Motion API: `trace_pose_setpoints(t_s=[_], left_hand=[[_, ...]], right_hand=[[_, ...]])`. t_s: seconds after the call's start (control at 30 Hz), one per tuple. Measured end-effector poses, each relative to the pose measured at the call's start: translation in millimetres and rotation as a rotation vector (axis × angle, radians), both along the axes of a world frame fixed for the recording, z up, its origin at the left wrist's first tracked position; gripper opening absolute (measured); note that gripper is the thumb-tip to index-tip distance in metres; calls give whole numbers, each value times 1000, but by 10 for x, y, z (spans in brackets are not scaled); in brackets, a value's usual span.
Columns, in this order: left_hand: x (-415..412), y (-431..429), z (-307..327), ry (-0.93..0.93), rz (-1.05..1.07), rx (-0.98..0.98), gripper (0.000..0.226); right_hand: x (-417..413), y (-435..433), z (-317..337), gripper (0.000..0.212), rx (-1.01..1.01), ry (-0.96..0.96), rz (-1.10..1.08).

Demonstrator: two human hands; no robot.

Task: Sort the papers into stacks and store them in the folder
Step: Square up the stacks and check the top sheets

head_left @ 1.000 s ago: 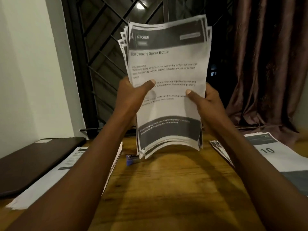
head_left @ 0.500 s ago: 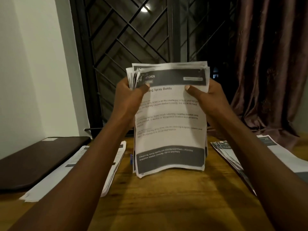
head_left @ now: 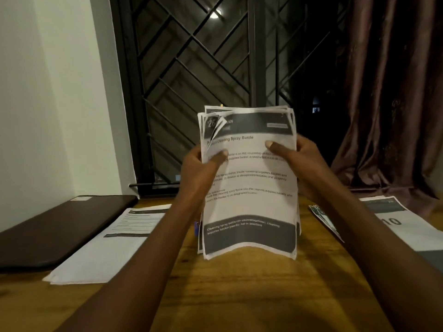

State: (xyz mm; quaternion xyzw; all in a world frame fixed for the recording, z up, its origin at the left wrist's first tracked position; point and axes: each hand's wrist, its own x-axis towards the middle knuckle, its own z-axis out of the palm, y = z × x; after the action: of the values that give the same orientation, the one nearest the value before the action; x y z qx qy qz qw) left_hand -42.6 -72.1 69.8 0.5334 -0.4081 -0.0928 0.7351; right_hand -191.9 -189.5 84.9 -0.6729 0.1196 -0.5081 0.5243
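Note:
A thick bundle of printed papers (head_left: 249, 200) stands upright on its lower edge on the wooden table (head_left: 239, 291). The front sheet is headed "Cleaning Spray Bottle" and its top left corner curls back. My left hand (head_left: 199, 171) grips the bundle's left edge, thumb on the front sheet. My right hand (head_left: 294, 159) grips the right edge the same way. A flat stack of papers (head_left: 107, 248) lies at the left. Another stack (head_left: 407, 226), marked "10", lies at the right. The dark brown folder (head_left: 55, 226) lies shut at the far left.
A small blue object (head_left: 196, 227) peeks out behind the bundle's lower left. Fanned sheets (head_left: 323, 219) lie by my right forearm. A barred window (head_left: 203, 80) and a brown curtain (head_left: 393, 92) stand behind the table, a white wall (head_left: 48, 92) at the left.
The bundle has come down from in front of the window until its lower edge meets the table. Both hands slid up its sides, then back toward the middle. The front sheet's corner has curled.

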Motion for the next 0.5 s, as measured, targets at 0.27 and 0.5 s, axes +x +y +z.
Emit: trace_pose_setpoints(t_s=[0.27,0.5], left_hand=[[144,21,-171,41,-56,-46,9],[222,30,-557,79,-113,103,24]], right_hand=[[-30,-98,-89,12,76,-27,-11],[-16,-135,-306,31,127,13,2]])
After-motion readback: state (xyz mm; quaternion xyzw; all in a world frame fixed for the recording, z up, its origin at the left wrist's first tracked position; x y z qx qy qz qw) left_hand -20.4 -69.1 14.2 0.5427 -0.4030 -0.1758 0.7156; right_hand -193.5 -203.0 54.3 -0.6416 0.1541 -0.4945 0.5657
